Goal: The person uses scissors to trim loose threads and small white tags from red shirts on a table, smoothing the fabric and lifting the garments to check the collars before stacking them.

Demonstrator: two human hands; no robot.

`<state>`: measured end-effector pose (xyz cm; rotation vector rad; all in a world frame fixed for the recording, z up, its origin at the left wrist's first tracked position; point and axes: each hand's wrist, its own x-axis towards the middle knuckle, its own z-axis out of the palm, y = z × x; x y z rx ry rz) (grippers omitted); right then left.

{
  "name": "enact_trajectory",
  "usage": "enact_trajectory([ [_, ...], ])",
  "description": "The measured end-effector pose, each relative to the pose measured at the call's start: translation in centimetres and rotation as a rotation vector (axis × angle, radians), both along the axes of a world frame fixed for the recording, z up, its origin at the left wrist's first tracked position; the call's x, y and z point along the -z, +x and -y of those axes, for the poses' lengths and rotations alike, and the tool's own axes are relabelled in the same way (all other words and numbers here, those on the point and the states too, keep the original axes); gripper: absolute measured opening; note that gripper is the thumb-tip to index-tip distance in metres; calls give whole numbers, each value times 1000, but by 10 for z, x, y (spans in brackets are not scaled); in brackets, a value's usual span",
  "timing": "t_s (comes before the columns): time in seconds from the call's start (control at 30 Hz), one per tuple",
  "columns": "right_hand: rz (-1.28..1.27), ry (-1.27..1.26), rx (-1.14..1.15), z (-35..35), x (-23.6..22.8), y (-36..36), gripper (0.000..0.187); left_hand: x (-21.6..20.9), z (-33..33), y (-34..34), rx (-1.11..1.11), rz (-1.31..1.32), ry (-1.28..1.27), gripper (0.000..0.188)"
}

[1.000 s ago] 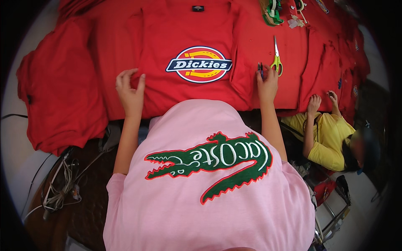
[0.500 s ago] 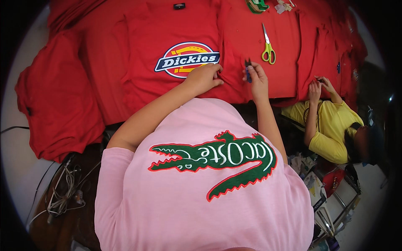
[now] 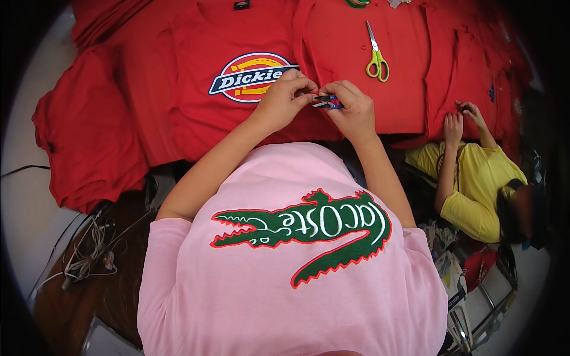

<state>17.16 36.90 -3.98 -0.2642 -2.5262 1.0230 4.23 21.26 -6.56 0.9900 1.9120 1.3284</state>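
A red T-shirt (image 3: pixel 193 71) with an oval multicoloured logo lies spread out in front of me. My left hand (image 3: pixel 284 98) is closed in a pinch at the shirt's right edge, partly over the logo; the fingertips seem to hold a bit of its cloth. My right hand (image 3: pixel 350 110) is closed around small thread snips (image 3: pixel 336 106) with blue handles. Their dark blades point left, at my left fingertips, and look slightly parted. Whether a thread lies between them is too small to tell.
Yellow-green scissors (image 3: pixel 377 62) lie beyond my right hand on red cloth (image 3: pixel 398 107). A red garment heap (image 3: pixel 89 136) hangs at the left, above tangled cables (image 3: pixel 89 249). At the right, a co-worker in a yellow shirt (image 3: pixel 475 196) handles red cloth. Bags and scraps (image 3: pixel 457 267) stand below.
My right hand has moved left, turning the snips from upright to pointing at my left hand. The left hand has risen slightly, and the view has shifted a little.
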Motion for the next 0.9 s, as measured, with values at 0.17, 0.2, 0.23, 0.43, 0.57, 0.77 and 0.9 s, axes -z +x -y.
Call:
enact_trajectory([
  [0.17, 192, -135, -188, -29, -11, 31, 27, -9, -8, 10, -3, 178, 105, 17],
  [0.2, 243, -188, -183, -36, -13, 39, 29, -5, -8, 9, 13, 213, 100, 17],
  [0.23, 295, -240, -175, -41, -15, 47, 31, -4, -8, 9, 32, 250, 96, 18],
  [0.43, 245, -534, -96, -56, -29, 41, 33, -11, -8, 13, 13, 451, 74, 20],
  [0.57, 245, -554, -203, -60, -27, 23, 30, -14, -7, 18, 13, 491, 78, 22],
  [0.77, 264, -560, -291, -60, -26, 11, 25, -15, -1, 26, -15, 516, 88, 26],
  [0.9, 272, -507, -297, -63, -23, 11, 21, -19, 2, 30, -54, 488, 78, 25],
])
